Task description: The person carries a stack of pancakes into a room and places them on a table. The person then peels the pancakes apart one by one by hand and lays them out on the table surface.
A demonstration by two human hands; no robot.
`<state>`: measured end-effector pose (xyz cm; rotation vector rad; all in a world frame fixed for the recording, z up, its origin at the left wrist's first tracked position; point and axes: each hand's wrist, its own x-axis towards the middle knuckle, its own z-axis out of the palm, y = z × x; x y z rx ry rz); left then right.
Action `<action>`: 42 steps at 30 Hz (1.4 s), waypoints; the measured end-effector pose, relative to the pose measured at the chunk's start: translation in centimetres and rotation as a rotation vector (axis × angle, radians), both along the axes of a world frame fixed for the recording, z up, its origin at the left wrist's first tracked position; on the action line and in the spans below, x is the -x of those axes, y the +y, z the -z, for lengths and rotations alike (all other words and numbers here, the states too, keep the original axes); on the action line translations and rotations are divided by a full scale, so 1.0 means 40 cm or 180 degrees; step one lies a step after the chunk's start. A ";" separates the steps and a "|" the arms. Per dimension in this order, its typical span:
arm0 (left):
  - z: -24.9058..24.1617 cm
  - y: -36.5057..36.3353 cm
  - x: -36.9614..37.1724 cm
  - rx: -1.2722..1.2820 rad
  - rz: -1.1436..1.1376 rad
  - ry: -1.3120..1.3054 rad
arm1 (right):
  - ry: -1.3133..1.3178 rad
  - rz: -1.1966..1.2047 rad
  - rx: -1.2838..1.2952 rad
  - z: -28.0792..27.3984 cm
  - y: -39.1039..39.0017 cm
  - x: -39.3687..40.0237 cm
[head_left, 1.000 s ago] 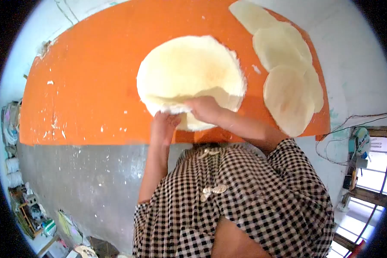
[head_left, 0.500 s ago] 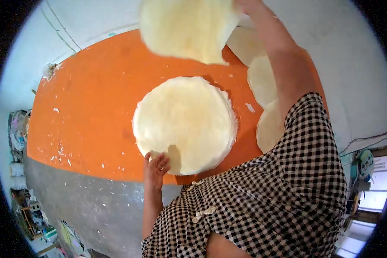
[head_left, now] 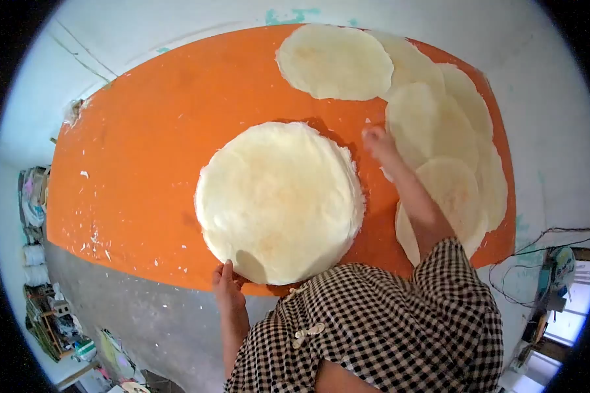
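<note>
Stacked wafer-thin sheets (head_left: 278, 200) look limp and tearable; we judge edges best, left hand (head_left: 227, 283) touching rim, right hand (head_left: 378, 141) open, empty.

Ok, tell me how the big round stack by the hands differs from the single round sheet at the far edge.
The stack is thick, layers showing at its frayed rim; the far sheet is one thin layer. The stack is wider and lies apart from the others; the far sheet overlaps the next sheet. The left hand touches the stack; nothing touches the far sheet. Both are pale and round.

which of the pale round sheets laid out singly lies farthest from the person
The pale round sheet at the orange table's far edge, top centre; the other singles overlap down the right side, nearer the person.
</note>
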<state>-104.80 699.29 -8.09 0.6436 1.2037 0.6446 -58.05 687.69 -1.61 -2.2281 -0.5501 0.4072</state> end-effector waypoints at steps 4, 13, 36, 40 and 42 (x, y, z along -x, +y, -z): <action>0.063 0.134 -0.010 0.0131 0.0381 -0.0513 | -0.0690 -0.0018 0.0319 -0.042 0.033 0.174; 0.010 0.141 -0.110 0.0569 0.0300 -0.1026 | -0.0614 -0.0319 0.0584 -0.102 0.056 0.199; -0.036 0.446 -0.100 0.0285 0.0692 -0.1280 | -0.1711 -0.0532 0.0811 -0.071 0.284 0.333; -0.076 0.394 -0.125 0.0473 0.0773 -0.1774 | -0.0915 -0.1939 -0.0264 -0.072 0.331 0.525; -0.057 0.379 -0.134 0.0553 0.0892 -0.1942 | -0.0495 -0.2494 -0.0310 -0.066 0.322 0.605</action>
